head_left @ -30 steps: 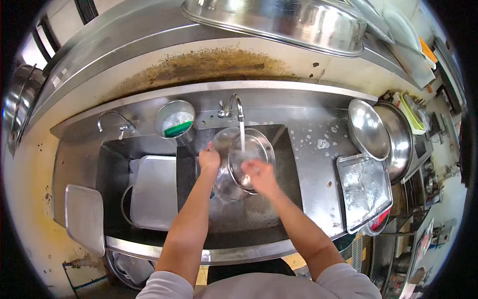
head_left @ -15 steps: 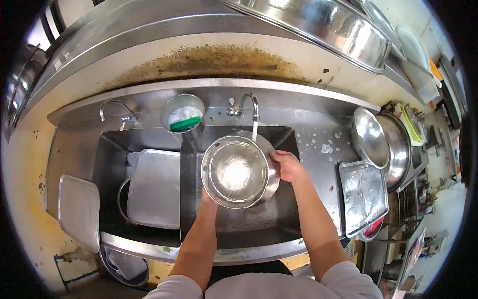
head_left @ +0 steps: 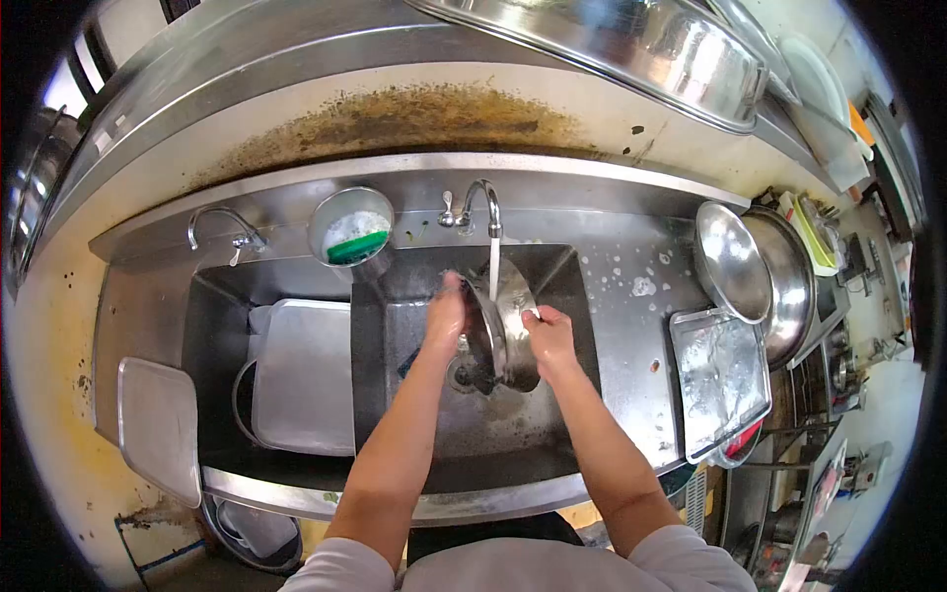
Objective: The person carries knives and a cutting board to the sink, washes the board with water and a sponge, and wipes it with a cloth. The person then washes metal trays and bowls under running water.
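In the right basin of the steel sink, two round metal vessels are tilted on edge, side by side, under running water. The right one is a shiny steel bowl, its wall pinched by my right hand, thumb on top. Against its left side is a darker-looking round metal vessel, whose kind I cannot make out. My left hand is closed at that vessel's left edge, its fingertips partly hidden. Water pours from the right tap onto the bowl.
Metal trays lie in the left basin. A metal pot with suds and a green brush stands behind. At right are a steel bowl and a wet tray. Another tray leans at the left end.
The vessels have turned from facing me to standing on edge, with water now running onto them. My left hand has moved up from beneath to the left side; my right hand has come slightly lower.
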`<action>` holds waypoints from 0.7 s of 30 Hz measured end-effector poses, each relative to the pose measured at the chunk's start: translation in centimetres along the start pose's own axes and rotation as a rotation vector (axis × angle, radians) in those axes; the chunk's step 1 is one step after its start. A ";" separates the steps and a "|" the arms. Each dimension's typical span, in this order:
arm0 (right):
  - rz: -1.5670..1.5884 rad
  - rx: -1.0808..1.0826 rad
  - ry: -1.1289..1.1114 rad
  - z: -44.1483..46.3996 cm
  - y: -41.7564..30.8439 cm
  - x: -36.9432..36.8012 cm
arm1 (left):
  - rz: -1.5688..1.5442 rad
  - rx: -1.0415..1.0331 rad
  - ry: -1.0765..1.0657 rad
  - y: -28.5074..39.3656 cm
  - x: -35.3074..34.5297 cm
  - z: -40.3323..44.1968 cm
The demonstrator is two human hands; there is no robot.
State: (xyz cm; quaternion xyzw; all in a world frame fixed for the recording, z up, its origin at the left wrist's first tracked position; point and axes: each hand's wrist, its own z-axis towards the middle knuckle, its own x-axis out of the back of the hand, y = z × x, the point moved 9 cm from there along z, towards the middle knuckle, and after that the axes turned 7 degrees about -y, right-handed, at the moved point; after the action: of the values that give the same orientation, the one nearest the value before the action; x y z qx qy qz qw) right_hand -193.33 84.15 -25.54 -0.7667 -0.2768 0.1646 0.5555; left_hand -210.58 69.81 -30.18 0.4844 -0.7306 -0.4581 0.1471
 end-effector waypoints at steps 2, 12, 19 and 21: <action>-0.148 0.065 -0.028 0.0 0.4 -0.6 | 0.631 -0.087 -0.008 2.5 -3.4 2.5; -0.566 0.451 -0.229 -2.2 -4.8 -6.9 | 1.280 0.058 -0.344 7.9 -8.6 4.5; -1.503 0.546 -0.470 0.1 1.4 -8.2 | 0.322 -0.077 -0.115 3.5 2.4 -1.8; -1.299 0.545 -0.452 1.4 0.7 -8.9 | 0.042 -0.032 -0.189 -0.7 2.4 -2.6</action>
State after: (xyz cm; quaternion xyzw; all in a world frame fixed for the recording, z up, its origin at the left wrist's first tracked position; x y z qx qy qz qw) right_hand -200.98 79.69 -27.18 -0.2309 -0.7317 0.0196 0.6410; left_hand -209.58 66.33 -29.91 0.4211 -0.7439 -0.5102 0.0948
